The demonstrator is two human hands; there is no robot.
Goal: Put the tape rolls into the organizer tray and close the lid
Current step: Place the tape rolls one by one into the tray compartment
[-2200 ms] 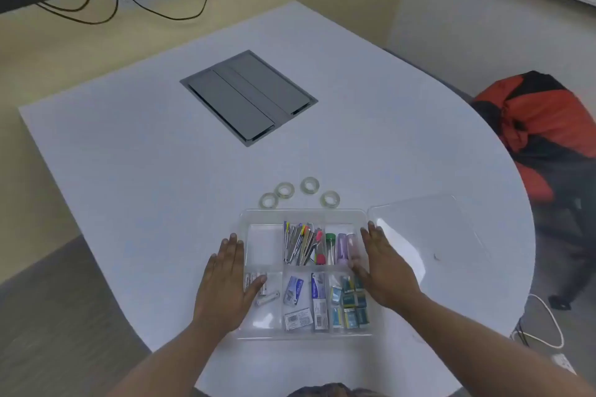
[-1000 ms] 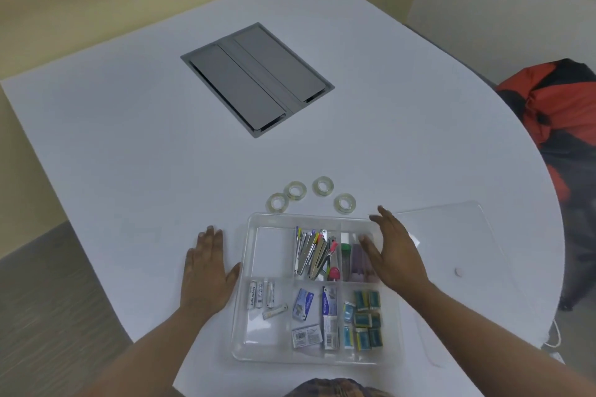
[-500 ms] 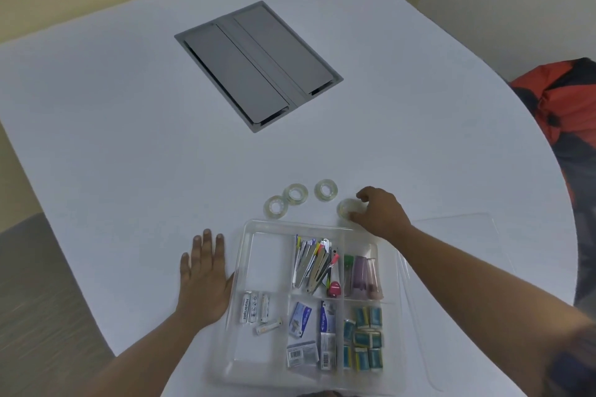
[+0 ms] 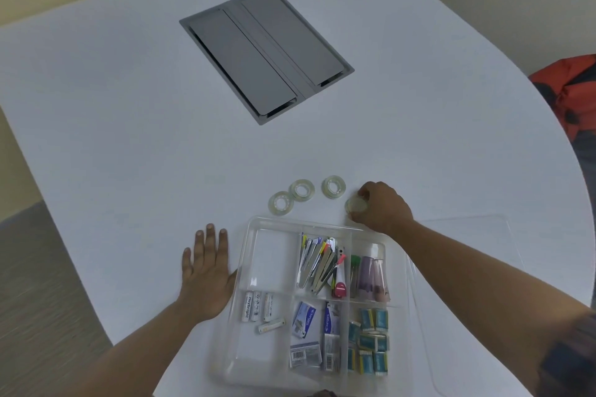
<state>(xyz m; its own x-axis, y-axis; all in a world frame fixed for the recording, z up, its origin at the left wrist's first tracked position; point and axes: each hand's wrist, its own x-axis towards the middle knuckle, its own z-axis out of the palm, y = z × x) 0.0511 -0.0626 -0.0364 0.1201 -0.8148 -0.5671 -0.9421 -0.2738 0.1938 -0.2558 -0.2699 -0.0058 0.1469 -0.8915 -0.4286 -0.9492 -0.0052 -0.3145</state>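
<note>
A clear organizer tray (image 4: pixel 254 229) sits at the near edge of the white table, its compartments holding batteries, pens, clips and small boxes; its far-left compartment is bare. Three clear tape rolls lie flat just beyond it: one (image 4: pixel 281 202) at the left, one (image 4: pixel 302 189) beside it, one (image 4: pixel 333 186) further right. My right hand (image 4: pixel 382 209) is closed on a fourth tape roll (image 4: pixel 354 204), tipped up off the table. My left hand (image 4: pixel 206 271) rests flat, fingers apart, left of the tray. The clear lid (image 4: pixel 477 255) lies right of the tray.
A grey cable hatch (image 4: pixel 266 51) is set into the table's middle. The table's curved edge runs down the right side, with an orange and black bag (image 4: pixel 574 97) beyond it. Floor shows at the lower left.
My right hand left the tray, reached past its far rim and closed on the rightmost tape roll, now tipped up. My left hand slid off the tray onto the table.
</note>
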